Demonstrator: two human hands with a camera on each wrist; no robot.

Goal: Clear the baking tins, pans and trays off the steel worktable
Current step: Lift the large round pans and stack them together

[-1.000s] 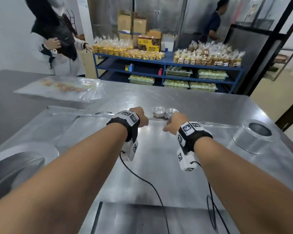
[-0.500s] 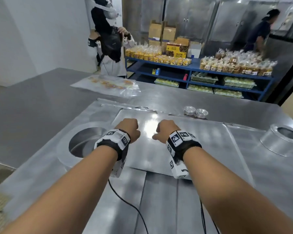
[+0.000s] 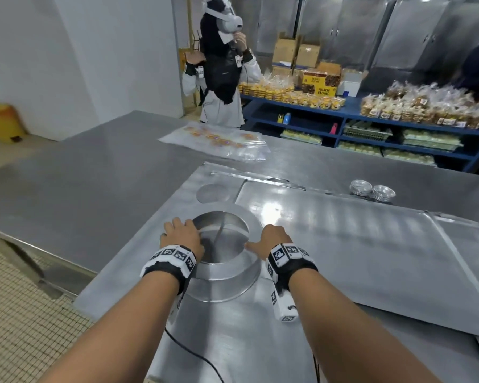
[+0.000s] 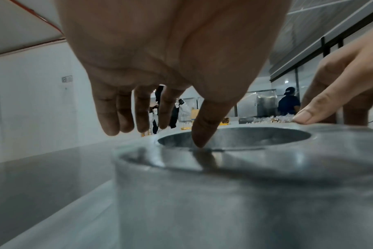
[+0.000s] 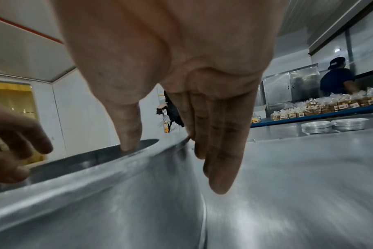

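Note:
A deep round steel tin [image 3: 227,275] with a wide rim stands on a flat tray [image 3: 127,275] near the table's front. My left hand [image 3: 181,234] is at its left rim: in the left wrist view the thumb [image 4: 202,134] touches the rim of the tin [image 4: 224,202] and the fingers [image 4: 113,118] hang loose outside. My right hand [image 3: 271,239] straddles the right rim: its thumb [image 5: 128,134] dips inside the tin [image 5: 96,193], while straight fingers [image 5: 219,168] lie down the outer wall. Neither hand has closed.
A large flat tray [image 3: 357,258] lies right of the tin. Two stacks of small round tins [image 3: 372,190] stand behind it. A flat round disc [image 3: 213,192] lies behind the tin. Clear bags [image 3: 219,140] rest further back. A person [image 3: 221,64] stands beyond the table.
Both hands were fists at the flat tray's far edge and drew back with it. They have since moved left to the round tin and spread over its rim.

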